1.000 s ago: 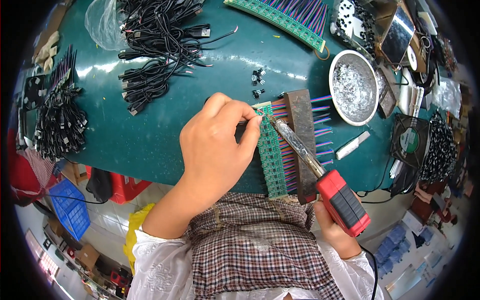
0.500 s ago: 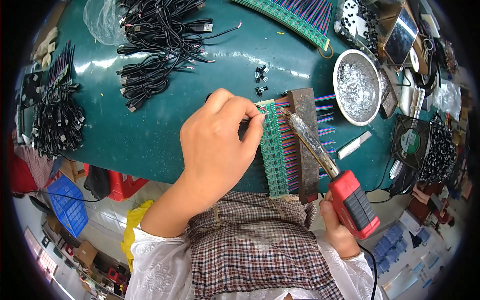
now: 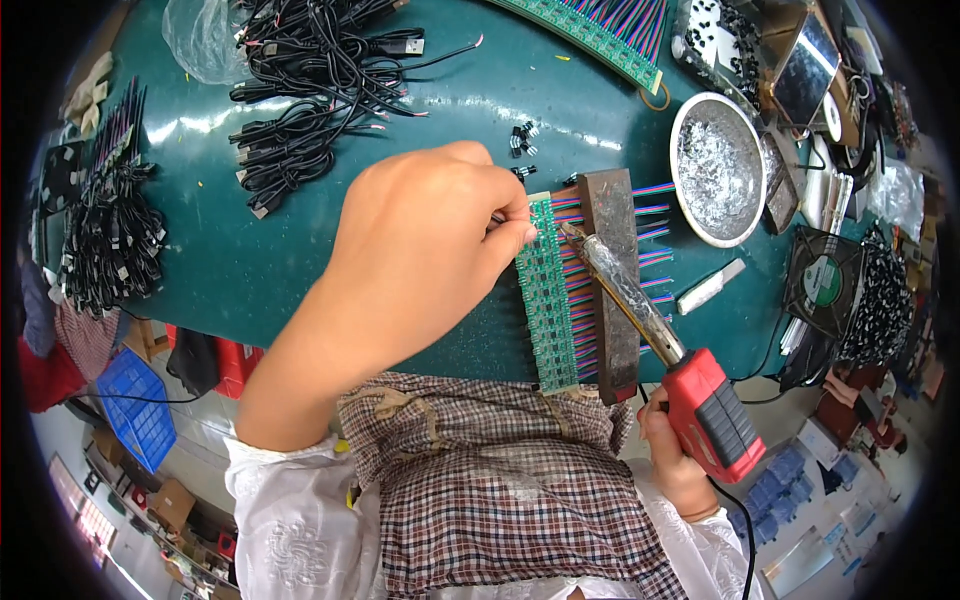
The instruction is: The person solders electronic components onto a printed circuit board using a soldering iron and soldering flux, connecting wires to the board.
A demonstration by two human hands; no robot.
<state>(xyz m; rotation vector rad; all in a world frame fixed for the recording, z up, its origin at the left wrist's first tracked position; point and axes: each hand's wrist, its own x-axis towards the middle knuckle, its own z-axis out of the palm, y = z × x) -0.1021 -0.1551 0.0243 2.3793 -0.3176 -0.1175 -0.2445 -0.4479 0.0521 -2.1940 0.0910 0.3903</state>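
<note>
My left hand (image 3: 430, 225) is closed in a pinch over the upper left edge of a green circuit board panel (image 3: 549, 315). A thin dark cable shows partly between its thumb and fingers; the rest is hidden by the hand. Wrapped round the red and black handle of a soldering iron (image 3: 712, 415), my right hand (image 3: 675, 465) holds it low on the right. The iron's tip lies near the panel's upper right, over colored wires (image 3: 655, 257). A dark, heavy bar (image 3: 612, 290) rests across those wires, right of the panel.
Beyond the bar stands a round bowl (image 3: 735, 236) with silvery residue, near a white stick (image 3: 710, 286). Black USB cables (image 3: 290, 150) lie at the back left. Small black components (image 3: 522, 140) sit behind the panel. A fan (image 3: 822, 280) is at the right edge.
My left hand has shifted slightly up, and its forearm has swung out to the left. The soldering iron has moved a little lower, its tip still beside the panel.
</note>
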